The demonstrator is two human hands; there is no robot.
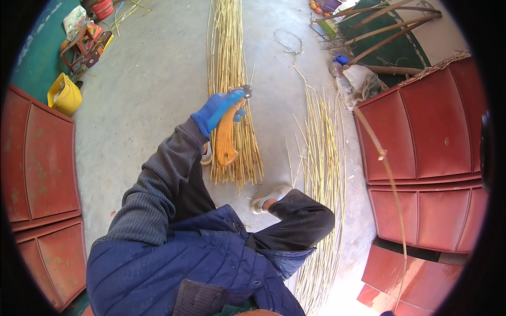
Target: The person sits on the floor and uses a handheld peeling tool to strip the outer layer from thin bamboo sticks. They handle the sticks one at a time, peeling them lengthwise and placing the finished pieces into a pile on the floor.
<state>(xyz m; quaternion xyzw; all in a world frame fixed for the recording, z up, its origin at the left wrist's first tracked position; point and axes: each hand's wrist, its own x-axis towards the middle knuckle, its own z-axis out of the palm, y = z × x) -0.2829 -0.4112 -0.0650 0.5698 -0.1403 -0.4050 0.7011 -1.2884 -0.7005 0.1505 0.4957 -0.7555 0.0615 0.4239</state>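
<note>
Left hand [221,111]: blue-gloved, closed round the upper part of a curved wooden-handled tool [226,141], above the bundle of stalks [226,47]. Right hand: state cannot be told; a blue scrap [386,313] at the lower edge may be its glove, near one long stalk [391,181]. Risks, judged: bundle splaying if the tool's metal end snags it; loose stalks [322,137] crushed by a misplaced shoe [262,204]. Room: bare floor [132,105] left of bundle, narrower strip right; red panels [50,158] bound both sides.

The left arm [158,184] extends forward and inward, the blue-gloved left hand [217,109] curled in a grip.
</note>
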